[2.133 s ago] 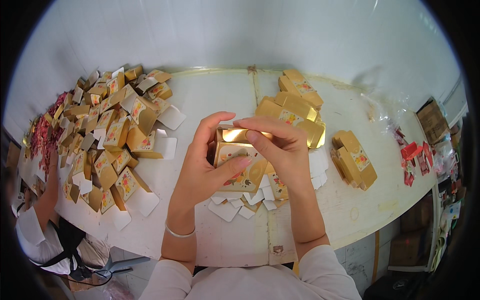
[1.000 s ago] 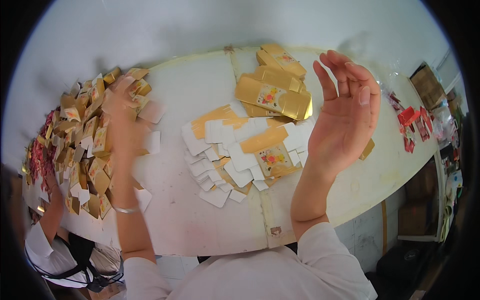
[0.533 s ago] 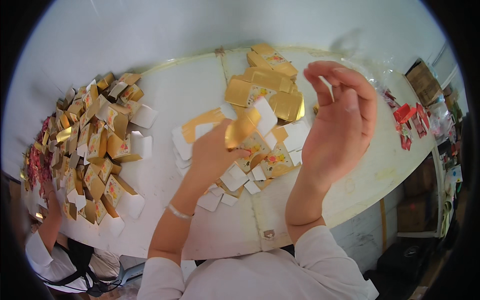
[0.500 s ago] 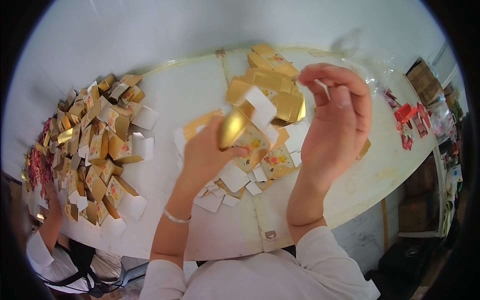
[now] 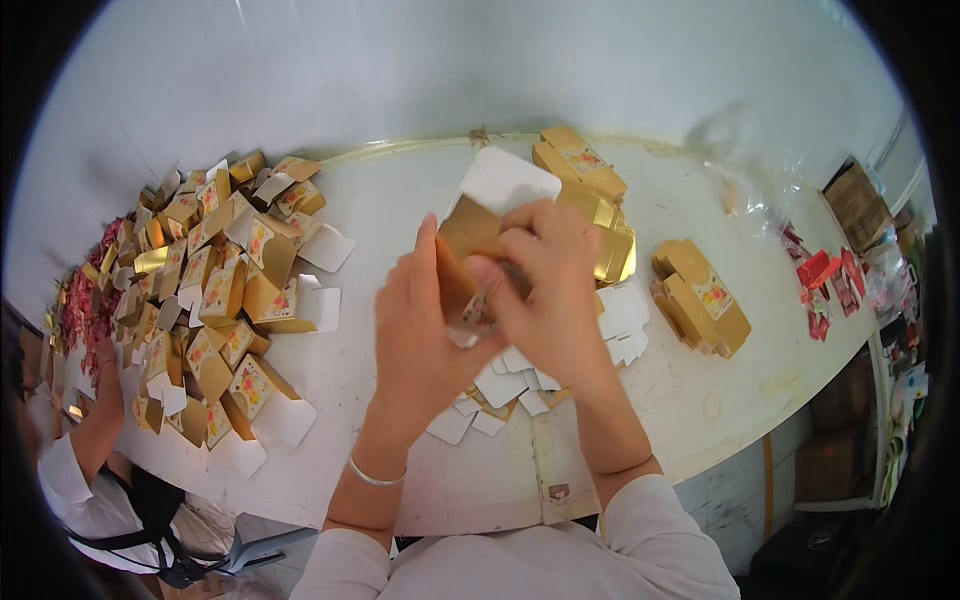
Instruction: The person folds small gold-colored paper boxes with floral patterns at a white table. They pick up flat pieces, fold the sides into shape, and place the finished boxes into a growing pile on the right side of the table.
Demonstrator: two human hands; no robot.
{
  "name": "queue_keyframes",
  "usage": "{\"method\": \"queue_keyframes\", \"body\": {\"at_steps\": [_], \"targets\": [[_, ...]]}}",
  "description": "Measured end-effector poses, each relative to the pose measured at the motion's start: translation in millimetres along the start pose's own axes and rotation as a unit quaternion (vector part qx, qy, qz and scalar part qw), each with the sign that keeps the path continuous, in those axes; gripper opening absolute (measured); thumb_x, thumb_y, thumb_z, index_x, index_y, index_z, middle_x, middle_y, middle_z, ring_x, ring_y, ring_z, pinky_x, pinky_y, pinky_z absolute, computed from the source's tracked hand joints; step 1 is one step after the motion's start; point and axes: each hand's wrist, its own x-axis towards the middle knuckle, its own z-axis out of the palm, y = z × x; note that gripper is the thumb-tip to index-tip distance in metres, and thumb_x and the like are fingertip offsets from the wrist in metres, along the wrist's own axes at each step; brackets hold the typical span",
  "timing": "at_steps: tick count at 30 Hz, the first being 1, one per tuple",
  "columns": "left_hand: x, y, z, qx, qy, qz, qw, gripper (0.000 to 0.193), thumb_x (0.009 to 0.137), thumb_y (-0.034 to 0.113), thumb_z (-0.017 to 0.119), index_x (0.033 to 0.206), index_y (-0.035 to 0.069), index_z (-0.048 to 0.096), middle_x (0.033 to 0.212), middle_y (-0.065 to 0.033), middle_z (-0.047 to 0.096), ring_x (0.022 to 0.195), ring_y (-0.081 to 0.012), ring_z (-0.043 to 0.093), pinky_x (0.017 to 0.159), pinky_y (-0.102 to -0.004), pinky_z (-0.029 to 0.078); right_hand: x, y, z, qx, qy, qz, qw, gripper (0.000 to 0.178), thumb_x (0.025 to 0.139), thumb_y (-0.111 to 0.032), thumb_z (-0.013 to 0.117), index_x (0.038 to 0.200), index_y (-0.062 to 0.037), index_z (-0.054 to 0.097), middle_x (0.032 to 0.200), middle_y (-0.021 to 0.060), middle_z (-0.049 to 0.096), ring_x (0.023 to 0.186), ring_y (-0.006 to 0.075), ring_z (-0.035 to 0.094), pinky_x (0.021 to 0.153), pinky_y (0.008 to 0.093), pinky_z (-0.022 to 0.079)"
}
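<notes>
Between my two hands is a gold paper box (image 5: pixel 468 228), unfolded enough that its brown inside shows, with a white flap standing up at the far end. My left hand (image 5: pixel 412 335) wraps its near left side. On the right side, my right hand (image 5: pixel 556 285) has bent fingers at the box, its thumb near the opening. The box's lower part is partly hidden by my fingers. Beneath my hands lies a pile of flat floral boxes with white flaps (image 5: pixel 500 388). Just beyond my right hand are flat gold boxes (image 5: pixel 612 245).
At left a large heap of opened floral boxes (image 5: pixel 225 290) covers the table, beside pink-red shreds (image 5: pixel 88 310) and a co-worker's arm (image 5: pixel 98 425). A stack of flat boxes (image 5: pixel 702 300) lies to the right. Red packets (image 5: pixel 822 270) and clear plastic (image 5: pixel 770 180) sit farther right.
My right hand has come down and left from the air onto the box beside my left hand. The box now stands opened. The view has shifted slightly, uncovering the stack at right.
</notes>
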Motion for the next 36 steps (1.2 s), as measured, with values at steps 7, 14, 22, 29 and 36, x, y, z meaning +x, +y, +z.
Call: {"method": "queue_keyframes", "body": {"at_steps": [7, 14, 22, 29, 36], "targets": [[-2, -18, -7, -0.247, -0.086, -0.167, 0.951, 0.064, 0.075, 0.005, 0.066, 0.128, 0.002, 0.029, 0.104, -0.0131, 0.055, 0.092, -0.0195, 0.059, 0.073, -0.0297, 0.05, 3, -2, -1, 0.101, 0.134, -0.058, 0.984, 0.023, 0.075, -0.016, 0.064, 0.091, -0.0018, 0.058, 0.104, 0.0079, 0.052, 0.102, 0.0225, 0.047, 0.098, 0.045, 0.025], [-3, -17, -7, -0.361, -0.037, -0.098, 0.927, 0.062, 0.072, 0.0, 0.068, 0.122, 0.003, 0.031, 0.11, -0.0105, 0.046, 0.096, -0.017, 0.053, 0.076, -0.0264, 0.049, 5, -9, 6, 0.651, 0.03, 0.393, 0.648, 0.035, 0.084, -0.011, 0.052, 0.118, -0.0015, 0.047, 0.109, 0.0051, 0.053, 0.104, 0.0135, 0.047, 0.088, 0.0258, 0.037], [-2, -22, -18, -0.35, -0.105, -0.144, 0.919, 0.041, 0.073, 0.005, 0.07, 0.097, 0.006, 0.037, 0.104, -0.0092, 0.046, 0.088, -0.0117, 0.051, 0.071, -0.0234, 0.047, -3, -2, 13, 0.644, -0.021, 0.308, 0.7, 0.033, 0.077, 0.001, 0.043, 0.108, -0.0008, 0.056, 0.102, 0.0078, 0.058, 0.089, 0.0125, 0.054, 0.076, 0.0256, 0.044], [0, -15, -15, -0.437, -0.009, -0.091, 0.895, 0.058, 0.072, 0.001, 0.07, 0.111, 0.008, 0.027, 0.104, -0.0113, 0.048, 0.091, -0.0162, 0.054, 0.072, -0.026, 0.049, -4, 3, 9, 0.592, -0.055, 0.086, 0.8, 0.021, 0.079, -0.001, 0.048, 0.093, 0.0027, 0.063, 0.108, 0.0121, 0.056, 0.09, 0.0139, 0.055, 0.077, 0.0251, 0.043], [3, -12, -22, -0.382, -0.051, -0.095, 0.918, 0.082, 0.07, -0.001, 0.07, 0.133, 0.009, 0.017, 0.1, -0.0104, 0.052, 0.09, -0.0168, 0.055, 0.074, -0.0279, 0.048, -7, -4, 9, 0.531, -0.053, 0.132, 0.835, 0.018, 0.078, -0.005, 0.063, 0.095, -0.0003, 0.064, 0.104, 0.0107, 0.057, 0.087, 0.0144, 0.057, 0.075, 0.0268, 0.046]]}}
